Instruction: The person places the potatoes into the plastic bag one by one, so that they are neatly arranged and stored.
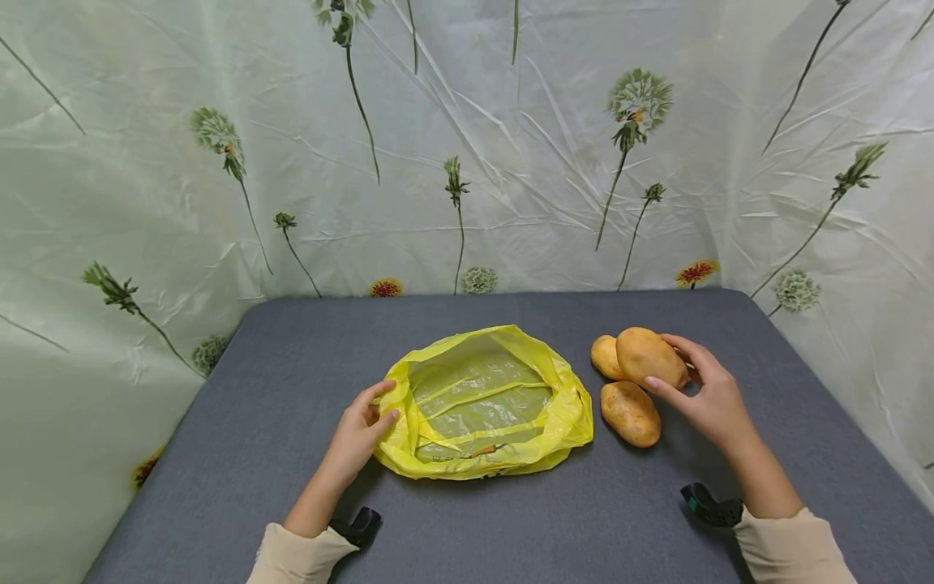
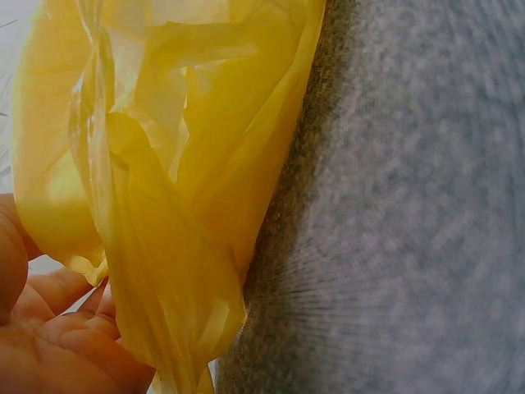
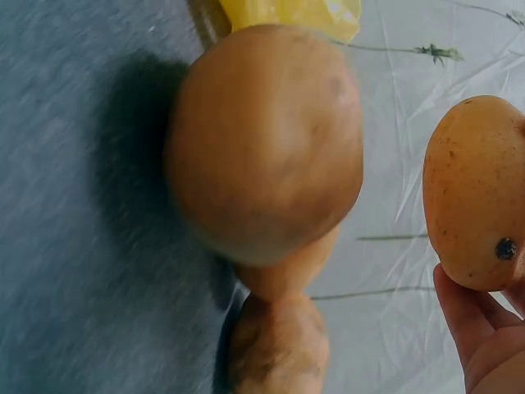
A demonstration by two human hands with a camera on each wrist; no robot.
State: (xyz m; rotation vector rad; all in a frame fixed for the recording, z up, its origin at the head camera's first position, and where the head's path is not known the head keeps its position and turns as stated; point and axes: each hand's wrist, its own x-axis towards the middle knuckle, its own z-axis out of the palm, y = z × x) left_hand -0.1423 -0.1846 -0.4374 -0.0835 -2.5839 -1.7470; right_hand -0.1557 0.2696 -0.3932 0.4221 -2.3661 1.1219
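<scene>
An open yellow plastic bag [image 1: 576,414] lies on the table with its mouth facing up. My left hand [image 1: 356,430] grips its left rim between thumb and fingers; in the left wrist view, that hand [image 2: 74,328] is partly behind the yellow plastic. To the bag's right, my right hand [image 1: 711,401] holds a potato [image 1: 645,353] by its end, raised over the others. This held potato [image 3: 474,193] has a dark spot in the right wrist view. One potato [image 1: 631,414] lies in front, another [image 1: 603,357] behind to the left, and a third is mostly hidden under the held one.
The table [image 1: 511,527] has a dark grey-blue cloth surface. Behind it hangs a pale curtain [image 1: 540,162] printed with flowers. A black wrist strap [image 1: 711,507] is on the right wrist, and another black strap [image 1: 357,527] is on the left.
</scene>
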